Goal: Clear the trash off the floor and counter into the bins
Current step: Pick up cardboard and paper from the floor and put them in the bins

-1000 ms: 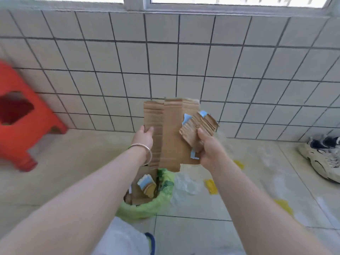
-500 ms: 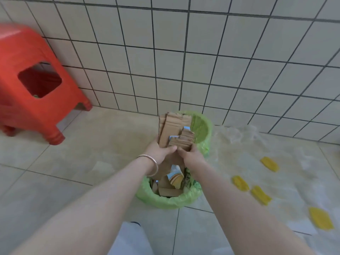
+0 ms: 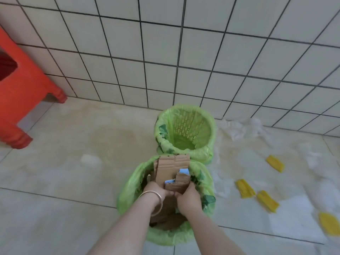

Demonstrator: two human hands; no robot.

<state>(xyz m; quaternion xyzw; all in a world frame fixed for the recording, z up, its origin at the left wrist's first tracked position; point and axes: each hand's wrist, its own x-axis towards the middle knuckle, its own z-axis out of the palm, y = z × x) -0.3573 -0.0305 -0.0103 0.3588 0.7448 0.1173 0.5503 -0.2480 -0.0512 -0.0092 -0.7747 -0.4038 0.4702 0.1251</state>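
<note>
1. head view, the hands: the left hand (image 3: pixel 157 192) and the right hand (image 3: pixel 189 196) are both closed around the lower edge of a bundle of torn cardboard pieces (image 3: pixel 173 173), pushing it upright into the near bin (image 3: pixel 128 188), which has a green liner and already holds cardboard.
2. head view, first risk: much of the bundle stands above the rim. if the hands let go now, i judge it could tip over the edge onto the floor (image 3: pixel 73 181), or the loose smaller piece with blue print could slip out.
3. head view, second risk: hard pushing could drag the thin liner down or tear it on the stiff corners.
4. head view, what is left: the far bin (image 3: pixel 207 126) looks empty. yellow scraps (image 3: pixel 244 188) and crumpled white tissue (image 3: pixel 237 129) lie on the floor to the right, well apart from the hands. a red plastic stool (image 3: pixel 24 85) stands at left.
</note>
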